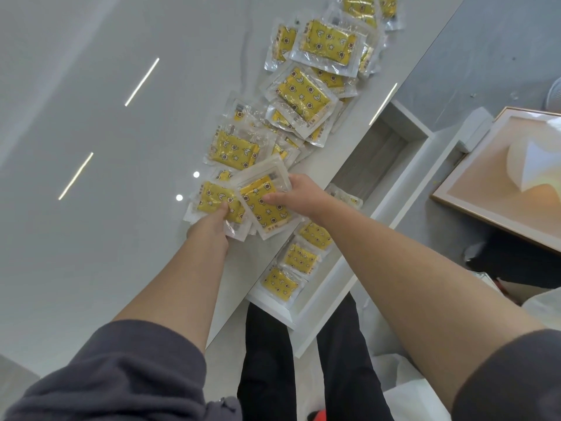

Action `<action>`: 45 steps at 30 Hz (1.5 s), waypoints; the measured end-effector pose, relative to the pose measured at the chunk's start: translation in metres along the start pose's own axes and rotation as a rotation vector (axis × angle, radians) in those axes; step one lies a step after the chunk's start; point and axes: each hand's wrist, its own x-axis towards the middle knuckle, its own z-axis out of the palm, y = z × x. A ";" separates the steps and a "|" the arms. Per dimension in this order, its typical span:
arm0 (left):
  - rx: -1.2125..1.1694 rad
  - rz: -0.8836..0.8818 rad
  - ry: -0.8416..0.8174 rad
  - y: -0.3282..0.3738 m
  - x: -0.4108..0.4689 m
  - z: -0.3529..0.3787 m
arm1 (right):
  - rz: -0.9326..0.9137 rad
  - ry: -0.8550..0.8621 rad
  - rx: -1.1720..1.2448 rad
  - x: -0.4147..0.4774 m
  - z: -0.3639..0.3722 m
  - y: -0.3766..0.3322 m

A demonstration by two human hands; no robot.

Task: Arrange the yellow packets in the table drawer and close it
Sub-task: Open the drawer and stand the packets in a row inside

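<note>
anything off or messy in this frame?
Nothing looks damaged or spilled. The table packets lie in a loose, overlapping heap at mixed angles rather than in a stack. The drawer stands open, with drawer packets in a rough row at its near end and bare bottom at the far end.

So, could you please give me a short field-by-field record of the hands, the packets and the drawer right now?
left hand: grips a yellow packet over the table
right hand: grips a second packet, thumb on top
drawer: open; row of packets at its near end, far end bare
loose pile: many packets on the table beside the drawer
task: unfinished
</note>
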 end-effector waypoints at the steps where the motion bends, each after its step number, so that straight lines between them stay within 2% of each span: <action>1: -0.024 -0.007 -0.019 0.000 0.001 -0.002 | -0.001 0.000 -0.003 0.000 0.000 0.001; 4: -0.121 -0.011 -0.062 -0.004 0.008 -0.006 | 0.014 -0.020 -0.009 0.000 0.000 0.003; 9: -0.142 0.082 -0.080 -0.014 0.014 -0.010 | 0.022 -0.076 -0.085 -0.002 0.005 0.004; 13: -0.068 0.180 -0.042 -0.016 0.009 -0.011 | 0.002 -0.114 -0.128 -0.004 0.016 0.003; 19: 0.157 0.376 0.060 -0.018 0.012 -0.018 | -0.007 -0.067 -0.043 -0.006 0.017 0.002; 24: 0.144 0.372 0.074 -0.012 0.003 -0.019 | -0.117 0.020 -0.062 -0.010 0.009 0.001; 28: 0.008 0.262 -0.049 -0.004 -0.005 -0.018 | -0.127 -0.064 -0.120 -0.008 0.010 -0.010; 31: -0.031 0.249 -0.125 0.001 -0.010 -0.017 | -0.093 -0.095 -0.121 -0.001 0.017 -0.015; 35: 0.011 0.338 -0.166 0.001 -0.011 -0.019 | -0.039 -0.094 -0.026 0.004 0.017 -0.011; 39: 0.180 0.488 -0.210 0.002 -0.021 -0.028 | 0.003 -0.166 0.021 -0.007 0.007 0.003; 45: 0.278 0.520 -0.465 -0.006 -0.048 -0.019 | 0.062 -0.308 0.164 -0.031 -0.035 0.023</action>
